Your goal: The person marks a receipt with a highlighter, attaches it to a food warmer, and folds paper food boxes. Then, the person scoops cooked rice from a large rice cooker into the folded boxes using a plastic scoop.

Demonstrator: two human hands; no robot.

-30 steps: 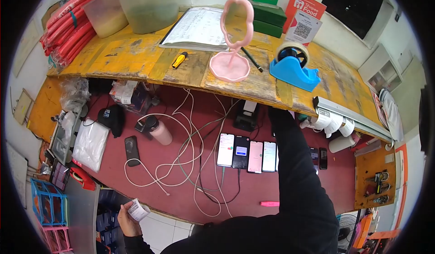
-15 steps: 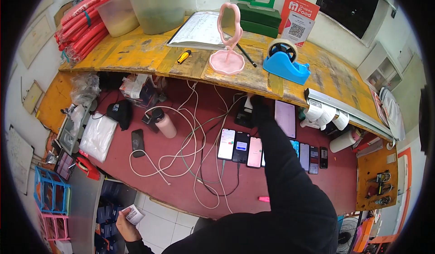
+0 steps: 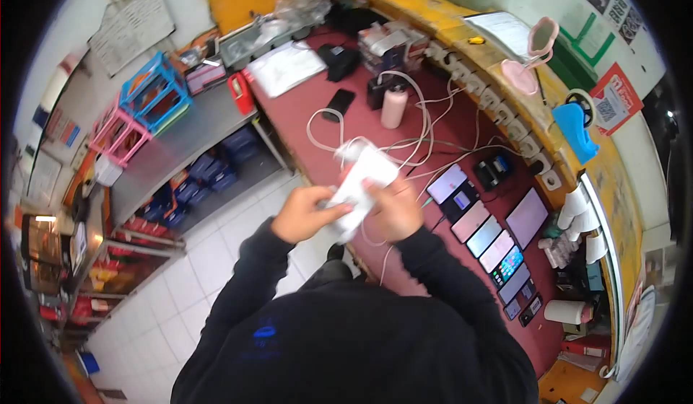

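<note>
White paper slips [image 3: 368, 180], slightly blurred, are held between my two hands in the head view, over the front edge of the red table. My left hand [image 3: 302, 213] grips their lower left part, thumb on top. On the right side, my right hand [image 3: 397, 209] pinches them with its thumb on the upper face. Printing on the slips cannot be read. Several phones [image 3: 484, 238] lie in a row on the table to the right of my right hand. Behind them stands a small black device like a receipt printer [image 3: 493, 171].
White cables [image 3: 426, 141] loop across the red table [image 3: 303, 133] near a pink bottle [image 3: 393, 107] and a dark phone [image 3: 338, 105]. A tablet [image 3: 527, 216] lies beside the phones. The yellow shelf [image 3: 462, 32] carries a blue tape dispenser [image 3: 575, 133]. Metal counter [image 3: 209, 126] at left.
My view has turned left. My right hand has come back from the black device under the shelf. My left hand has risen with its slip, and both hands now hold paper together.
</note>
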